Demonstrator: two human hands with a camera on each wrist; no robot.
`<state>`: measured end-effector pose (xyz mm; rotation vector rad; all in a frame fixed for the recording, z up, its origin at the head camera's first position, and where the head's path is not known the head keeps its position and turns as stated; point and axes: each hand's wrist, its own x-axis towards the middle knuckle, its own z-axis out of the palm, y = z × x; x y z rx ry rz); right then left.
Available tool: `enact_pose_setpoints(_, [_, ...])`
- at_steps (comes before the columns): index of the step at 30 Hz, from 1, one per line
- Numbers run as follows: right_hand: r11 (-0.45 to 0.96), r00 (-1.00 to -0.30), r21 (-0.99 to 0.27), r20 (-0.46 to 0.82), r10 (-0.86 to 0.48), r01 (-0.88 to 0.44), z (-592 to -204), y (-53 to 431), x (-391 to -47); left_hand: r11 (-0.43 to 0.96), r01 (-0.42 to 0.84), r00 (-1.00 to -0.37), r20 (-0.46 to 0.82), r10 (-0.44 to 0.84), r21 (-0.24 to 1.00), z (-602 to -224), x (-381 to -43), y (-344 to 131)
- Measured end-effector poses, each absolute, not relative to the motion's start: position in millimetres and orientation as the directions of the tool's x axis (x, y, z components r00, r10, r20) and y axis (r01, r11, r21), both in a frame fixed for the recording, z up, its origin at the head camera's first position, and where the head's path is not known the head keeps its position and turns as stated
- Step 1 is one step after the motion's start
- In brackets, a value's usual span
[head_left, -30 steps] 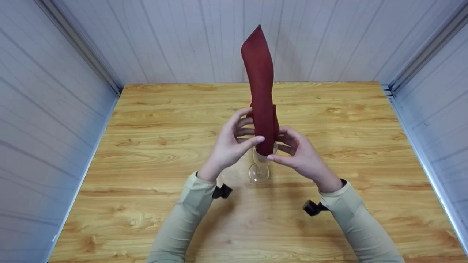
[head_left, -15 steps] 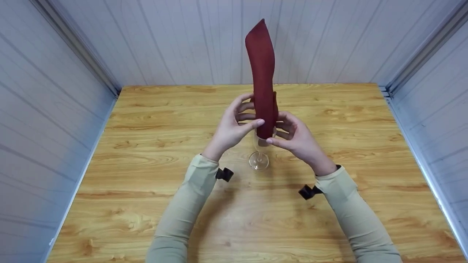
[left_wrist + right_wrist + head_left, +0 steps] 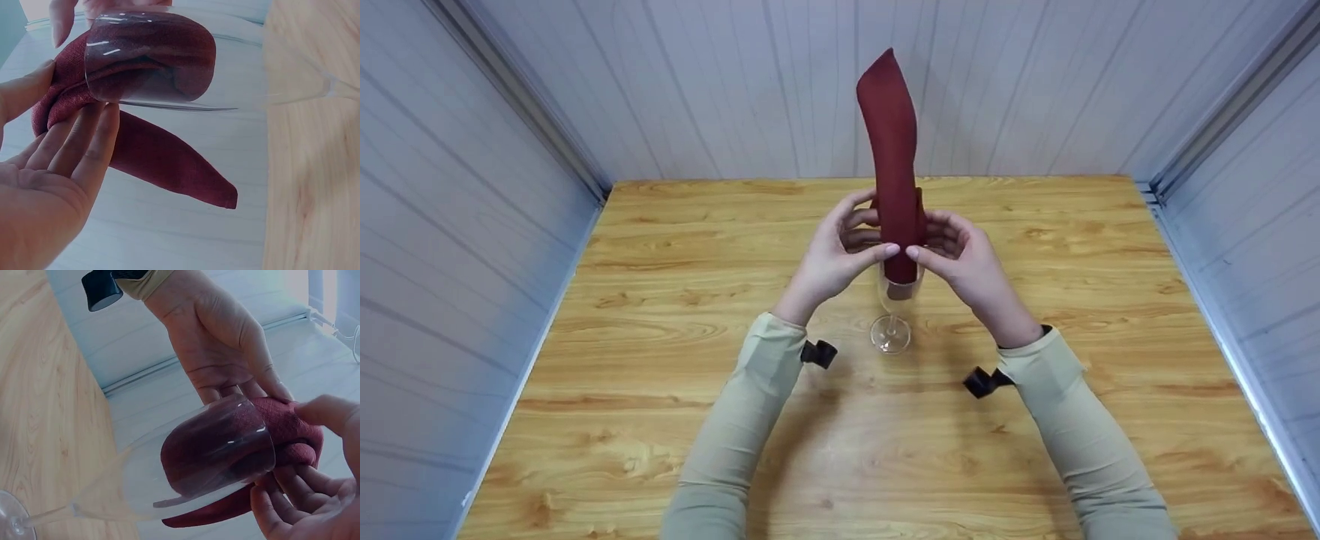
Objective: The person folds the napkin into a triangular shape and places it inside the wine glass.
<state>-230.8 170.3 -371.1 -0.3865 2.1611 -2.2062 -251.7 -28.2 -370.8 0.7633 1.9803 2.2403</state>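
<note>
A dark red cloth napkin (image 3: 892, 135), folded into a tall narrow shape with a pointed top, stands with its rounded lower end inside a clear stemmed glass (image 3: 891, 334). That end fills the upper part of the bowl (image 3: 242, 62) in the left wrist view. A loose flap (image 3: 180, 160) hangs outside the glass. My left hand (image 3: 832, 259) pinches the napkin just above the rim, thumb in front and fingers behind. Opposite it, my right hand (image 3: 971, 266) pinches the napkin likewise, its thumb tip close to the left one. The fingertips behind the cloth are partly hidden.
The glass's foot is over the wood-grain tabletop (image 3: 660, 405). White panelled walls (image 3: 720, 90) enclose the table at the back and both sides. A small black camera (image 3: 819, 354) sits at the left wrist, another black camera (image 3: 979, 382) at the right.
Both hands, the napkin and the glass have shifted toward the back wall. My right hand has moved from the glass rim up onto the napkin, its thumb now near the left thumb.
</note>
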Motion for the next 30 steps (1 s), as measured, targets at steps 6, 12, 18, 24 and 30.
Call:
enact_pose_setpoints(6, [-0.100,-0.968,-0.980,0.188,-0.167,-0.173,-369.4,167.8,-235.1,-0.231,0.225,-0.905,0.291,0.311,0.947,-364.5,-255.9,-26.5])
enact_pose_setpoints(12, [-0.114,-0.967,-0.976,0.202,-0.155,-0.185,-369.1,168.0,-237.7,-0.311,0.168,-0.937,0.249,0.243,0.935,-355.6,-261.5,-24.4])
enact_pose_setpoints(18, [-0.140,-0.956,-0.969,0.229,-0.183,-0.205,-370.4,166.5,-239.2,-0.345,0.202,-0.941,0.280,0.192,0.917,-352.6,-264.6,-23.3])
enact_pose_setpoints(24, [-0.147,-0.942,-0.960,0.265,-0.204,-0.238,-372.1,168.1,-238.3,-0.285,0.274,-0.934,0.325,0.148,0.918,-351.6,-261.9,-24.7])
enact_pose_setpoints(30, [-0.120,-0.917,-0.942,0.333,-0.222,-0.313,-375.9,170.7,-237.4,-0.236,0.329,-0.915,0.370,0.160,0.914,-351.5,-258.1,-26.0])
